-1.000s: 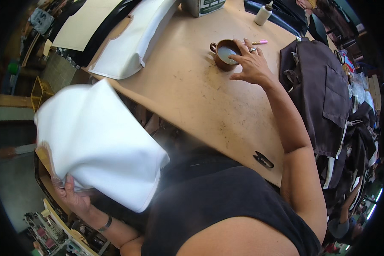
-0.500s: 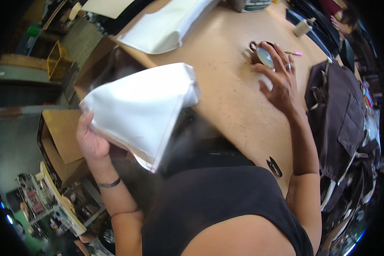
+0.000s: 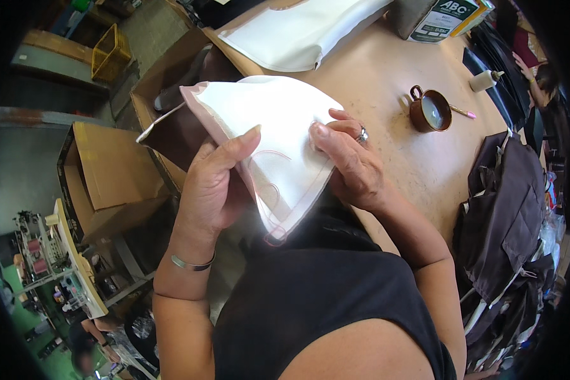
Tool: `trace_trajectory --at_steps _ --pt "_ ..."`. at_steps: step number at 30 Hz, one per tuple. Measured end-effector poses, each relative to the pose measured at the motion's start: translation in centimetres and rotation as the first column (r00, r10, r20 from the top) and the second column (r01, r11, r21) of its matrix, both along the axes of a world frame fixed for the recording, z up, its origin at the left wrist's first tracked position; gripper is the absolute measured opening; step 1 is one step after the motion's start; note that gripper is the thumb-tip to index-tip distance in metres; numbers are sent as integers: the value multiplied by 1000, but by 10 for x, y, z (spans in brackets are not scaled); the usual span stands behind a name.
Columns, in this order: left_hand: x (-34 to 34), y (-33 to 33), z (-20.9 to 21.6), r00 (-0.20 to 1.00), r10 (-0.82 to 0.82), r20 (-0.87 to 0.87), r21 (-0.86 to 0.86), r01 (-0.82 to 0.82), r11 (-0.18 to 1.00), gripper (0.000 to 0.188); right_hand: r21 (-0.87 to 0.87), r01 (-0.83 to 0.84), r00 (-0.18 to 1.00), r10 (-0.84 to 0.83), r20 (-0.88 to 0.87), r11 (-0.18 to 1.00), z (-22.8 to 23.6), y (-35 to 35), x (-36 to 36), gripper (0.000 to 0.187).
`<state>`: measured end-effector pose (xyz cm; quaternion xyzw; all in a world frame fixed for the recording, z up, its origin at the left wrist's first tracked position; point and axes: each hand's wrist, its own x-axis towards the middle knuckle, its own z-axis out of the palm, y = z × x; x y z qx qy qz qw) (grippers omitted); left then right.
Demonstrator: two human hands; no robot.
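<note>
A white leather-like sewn piece (image 3: 275, 117) is held up between my hands, over the near left edge of the table. Its left edge shows a pinkish-beige border, and loose pink threads (image 3: 275, 235) hang from its lower corner. My left hand (image 3: 216, 174) grips that bordered edge, thumb on the white face and fingers mostly hidden underneath. On the right edge, my right hand (image 3: 351, 158) pinches the piece with its thumb on top. Apart from both hands, a brown cup (image 3: 418, 115) with whitish liquid stands on the table, a pink-ended stick (image 3: 463, 112) beside it.
Another white piece (image 3: 285, 38) lies at the table's far edge (image 3: 354, 69). A can with a green label (image 3: 434, 22) and a white squeeze bottle (image 3: 484, 80) stand farther right. Dark brown fabric (image 3: 503, 209) is heaped at right. Cardboard boxes (image 3: 117, 171) stand at left.
My right hand has left the cup and come over to grip the white piece's right edge. My left hand has brought the piece rightward and turned it.
</note>
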<state>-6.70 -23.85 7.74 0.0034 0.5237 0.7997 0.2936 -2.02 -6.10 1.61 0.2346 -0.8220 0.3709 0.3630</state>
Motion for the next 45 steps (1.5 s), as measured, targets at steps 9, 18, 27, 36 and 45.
trace_trajectory --at_steps 9,18,27,36,45 --pt "-11 -3 -1 987 -79 138 210 49 976 41 -461 -417 855 510 94 784 26 -8 15 68" --pt "-14 11 3 983 -115 144 223 81 972 43 -13 -222 975 222 6 975 49 -32 17 59" --pt "-27 27 -16 992 -67 109 131 53 990 44 -555 -268 860 456 231 787 53 -2 38 38" --pt "-47 32 -36 991 -62 -115 -29 59 998 41 -563 608 753 -181 633 560 -24 116 141 37" --pt "-68 30 -49 955 -286 71 175 271 947 43 431 541 57 -543 838 722 -23 96 287 77"
